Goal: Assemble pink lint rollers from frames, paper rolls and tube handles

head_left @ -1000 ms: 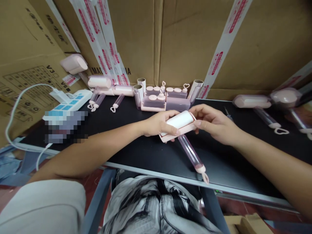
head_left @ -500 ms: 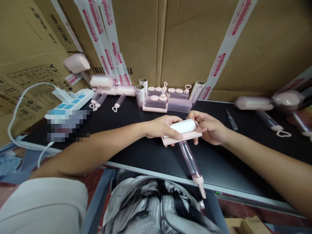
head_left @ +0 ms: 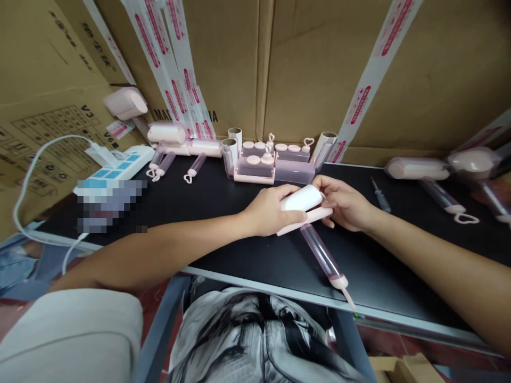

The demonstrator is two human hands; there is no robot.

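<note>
We found the left hand [head_left: 269, 215] closed around a white roll [head_left: 300, 199] and the pink frame [head_left: 321, 214] beneath it, above the middle of the black table [head_left: 239, 258], a clear handle [head_left: 320, 251] slanting toward the near right. The right hand [head_left: 350, 207] was at the roll's right end, fingers bent nearly together; whether they gripped it, we could not tell. A screwdriver [head_left: 381, 196] lay to the right.

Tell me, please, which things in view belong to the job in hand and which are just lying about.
Job in hand:
white roll
pink holder
clear handle
probably the similar rollers too

Seemingly just lying about:
screwdriver, untouched
power strip
</note>
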